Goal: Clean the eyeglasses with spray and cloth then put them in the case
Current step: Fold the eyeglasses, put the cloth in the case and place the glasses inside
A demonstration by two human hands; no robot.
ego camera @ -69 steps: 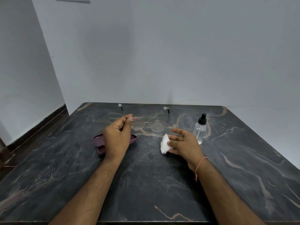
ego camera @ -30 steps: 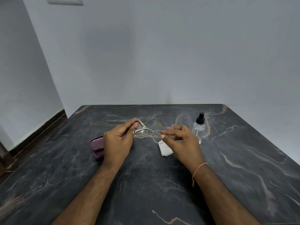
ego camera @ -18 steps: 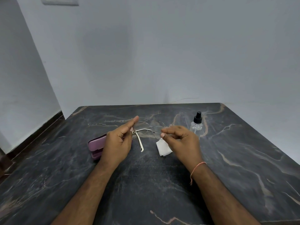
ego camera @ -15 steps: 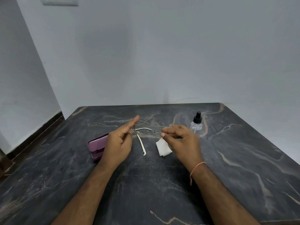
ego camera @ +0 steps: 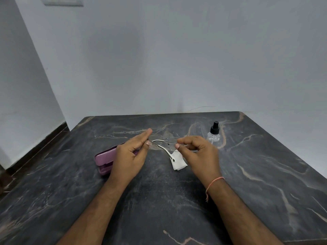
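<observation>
Head view: I judge the step in hand to be folding the thin wire-framed eyeglasses (ego camera: 163,141) for stowing, as I hold them above the dark marble table (ego camera: 159,200) at mid-scene. My left hand (ego camera: 131,154) pinches their left end; my right hand (ego camera: 198,152) pinches their right end, other fingers (ego camera: 192,147) loosely curled. One white temple hangs unfolded over the white folded cloth (ego camera: 178,162). Next, I expect, comes closing that temple, then reaching the purple hard case (ego camera: 106,159) at left. The clear spray bottle (ego camera: 213,135) stands far right.
</observation>
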